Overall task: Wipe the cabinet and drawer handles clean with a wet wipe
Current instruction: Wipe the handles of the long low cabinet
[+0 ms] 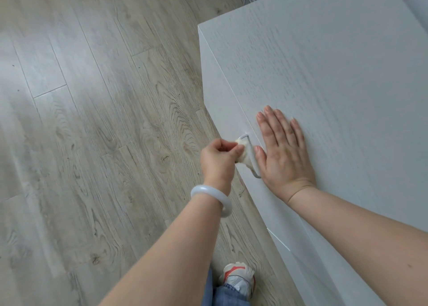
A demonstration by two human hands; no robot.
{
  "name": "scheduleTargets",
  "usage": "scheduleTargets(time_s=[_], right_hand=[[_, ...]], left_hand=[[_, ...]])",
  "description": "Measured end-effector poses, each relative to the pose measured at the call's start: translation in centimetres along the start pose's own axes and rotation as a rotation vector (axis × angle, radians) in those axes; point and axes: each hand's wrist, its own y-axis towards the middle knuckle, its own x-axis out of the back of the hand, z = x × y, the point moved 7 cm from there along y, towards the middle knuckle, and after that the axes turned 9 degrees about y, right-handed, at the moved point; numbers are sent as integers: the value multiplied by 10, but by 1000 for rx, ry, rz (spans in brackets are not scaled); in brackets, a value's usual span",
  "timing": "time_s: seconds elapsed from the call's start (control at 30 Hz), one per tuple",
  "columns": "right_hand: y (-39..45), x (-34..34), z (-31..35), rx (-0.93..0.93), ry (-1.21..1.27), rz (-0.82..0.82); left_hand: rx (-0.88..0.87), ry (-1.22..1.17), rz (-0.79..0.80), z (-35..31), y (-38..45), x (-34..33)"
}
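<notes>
Left hand (217, 158) curled tight, pinching wet wipe (243, 151) against drawer handle (251, 157) on cabinet (324, 62) front edge; right hand (283, 151) flat, fingers (275, 122) straight, pressed on cabinet top just beside handle

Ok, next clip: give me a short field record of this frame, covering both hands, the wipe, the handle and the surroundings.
left hand: pinches the wet wipe against the handle
right hand: flat, fingers straight, resting on the cabinet top
handle: slim metal bar on the cabinet front, wipe bunched on it
wrist: pale bangle on the left arm
floor: grey wood-look planks
also visible: one sneaker, jeans leg
</notes>
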Motion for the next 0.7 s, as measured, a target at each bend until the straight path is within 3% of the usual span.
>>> scheduleTargets(time_s=[0.27, 0.53, 0.7], right_hand=[[1, 1, 0, -6, -1, 5], [1, 0, -1, -2, -16, 5], [1, -1, -2, 6, 7, -7]], left_hand=[[16, 11, -92, -16, 9, 3], [122, -43, 66, 27, -18, -16], [165, -179, -33, 19, -5, -14]])
